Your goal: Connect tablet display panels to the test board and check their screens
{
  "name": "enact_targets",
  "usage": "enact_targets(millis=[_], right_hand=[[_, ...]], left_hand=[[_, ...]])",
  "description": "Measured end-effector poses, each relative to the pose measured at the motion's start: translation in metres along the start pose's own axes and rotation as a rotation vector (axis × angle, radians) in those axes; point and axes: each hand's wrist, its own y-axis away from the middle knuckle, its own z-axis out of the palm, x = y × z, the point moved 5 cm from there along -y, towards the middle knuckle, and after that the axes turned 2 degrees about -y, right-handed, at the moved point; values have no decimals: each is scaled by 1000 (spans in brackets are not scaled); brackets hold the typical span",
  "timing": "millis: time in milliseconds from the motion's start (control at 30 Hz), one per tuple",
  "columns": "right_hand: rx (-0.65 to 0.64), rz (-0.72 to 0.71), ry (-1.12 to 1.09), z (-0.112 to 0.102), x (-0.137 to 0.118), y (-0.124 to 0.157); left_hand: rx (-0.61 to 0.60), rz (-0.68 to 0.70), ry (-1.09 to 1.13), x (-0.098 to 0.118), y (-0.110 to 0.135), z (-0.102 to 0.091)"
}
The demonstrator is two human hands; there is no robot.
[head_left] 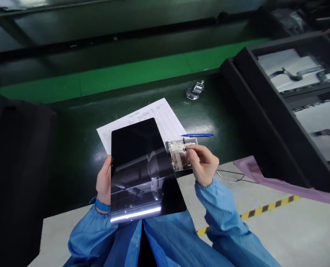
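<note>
My left hand (pixel 104 181) grips the left edge of a glossy black glass display panel (pixel 142 167), its fingers partly hidden behind it. The panel is tilted toward me and reflects bright ceiling light. Just past its right edge shows a small silvery board (pixel 178 154) with a pale tape strip across it. Whether the board is joined to the panel I cannot tell. My right hand (pixel 203 163) is closed in a pinch at the board's right side, near a small dark piece; what the fingertips hold is too small to make out.
Under the panel lies a printed form sheet (pixel 170 118), with a blue pen (pixel 198 135) at its right corner. A metal hand counter (pixel 196 90) stands farther back. On the right is a black foam tray (pixel 278 107) holding panels with flat cables; pink sheeting (pixel 254 170) hangs beside it.
</note>
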Motion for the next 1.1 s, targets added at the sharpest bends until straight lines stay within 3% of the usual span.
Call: enact_targets(millis=[100, 133, 200, 467, 733, 833, 1000, 1100], right_hand=[[-305, 278, -485, 36, -26, 20], [-401, 325, -573, 46, -34, 26], [-471, 360, -622, 57, -42, 33], [-336, 490, -344, 63, -20, 41], [-453, 399, -422, 69, -38, 37], [-428, 411, -461, 65, -38, 38], [-394, 432, -443, 64, -38, 44], [-379, 404, -436, 63, -33, 45]], left_hand=[[-93, -101, 118, -6, 4, 16], [-103, -119, 161, -8, 4, 20], [-62, -111, 216, -8, 3, 22], [156, 15, 164, -9, 5, 13], [364, 309, 11, 8, 20, -8], [368, 336, 27, 5, 23, -7], [241, 172, 98, -8, 18, 5], [230, 165, 140, -10, 17, 3]])
